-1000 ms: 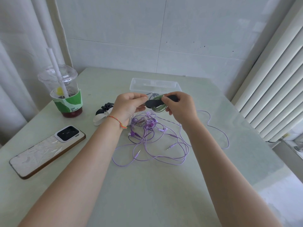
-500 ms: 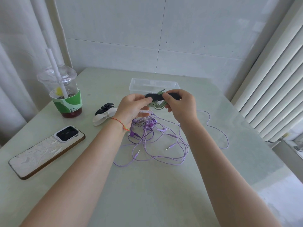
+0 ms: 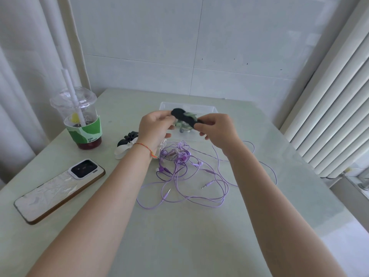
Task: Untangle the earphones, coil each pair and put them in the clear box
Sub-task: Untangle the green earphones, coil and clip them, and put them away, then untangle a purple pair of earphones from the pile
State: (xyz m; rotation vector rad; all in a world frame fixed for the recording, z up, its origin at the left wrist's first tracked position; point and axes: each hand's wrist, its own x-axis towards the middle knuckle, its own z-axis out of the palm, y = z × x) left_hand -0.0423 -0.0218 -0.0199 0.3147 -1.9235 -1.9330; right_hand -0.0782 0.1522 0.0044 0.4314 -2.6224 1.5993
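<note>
The right hand (image 3: 216, 131) grips one end of a flat black strap (image 3: 184, 116). The left hand (image 3: 154, 127) holds the coiled pale green earphones (image 3: 184, 125) above the clear plastic box (image 3: 207, 109). Tangled purple earphones (image 3: 185, 172) lie on the tabletop (image 3: 179, 236).

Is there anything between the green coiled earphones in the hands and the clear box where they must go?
Nothing visible blocks the way. The green coiled earphones, wrapped with a black strap, are held by the left hand and right hand just in front of the clear box, whose top looks open.
</note>
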